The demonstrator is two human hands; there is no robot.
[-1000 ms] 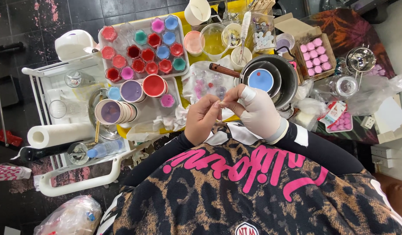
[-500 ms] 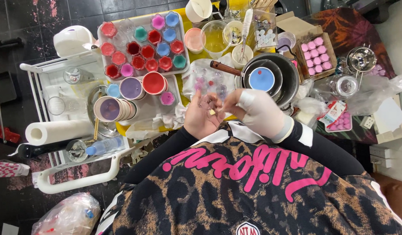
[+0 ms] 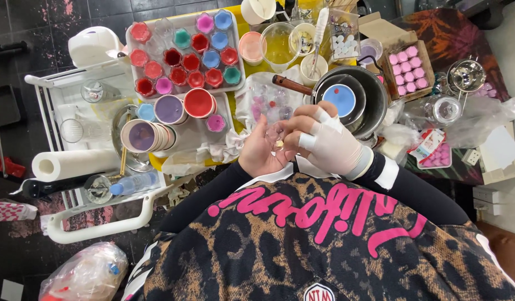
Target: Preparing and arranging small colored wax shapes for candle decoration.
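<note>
Since a second ago, both hands are seen drawn lower, nearer the chest, off the crowded table (image 3: pixel 252 78). The left hand (image 3: pixel 261 151) is cupped palm-up; a small pale piece (image 3: pixel 279 144) is lodged at its fingers. The right hand (image 3: pixel 324 142), white-wrapped, is curled over it, fingertips pinching at that piece. Behind the hands a steel pot (image 3: pixel 369 106) is noted; left of it, a tray of coloured cups (image 3: pixel 185 58).

The round steel pot (image 3: pixel 374 103) with a brown wooden handle gleams, polished metal. The white paper towel roll (image 3: pixel 73 164) looks matt and soft — the clear plastic cup (image 3: pixel 279 44) glossy. The right hand (image 3: pixel 327 142) wears a smooth white glove — faintly sheened.
</note>
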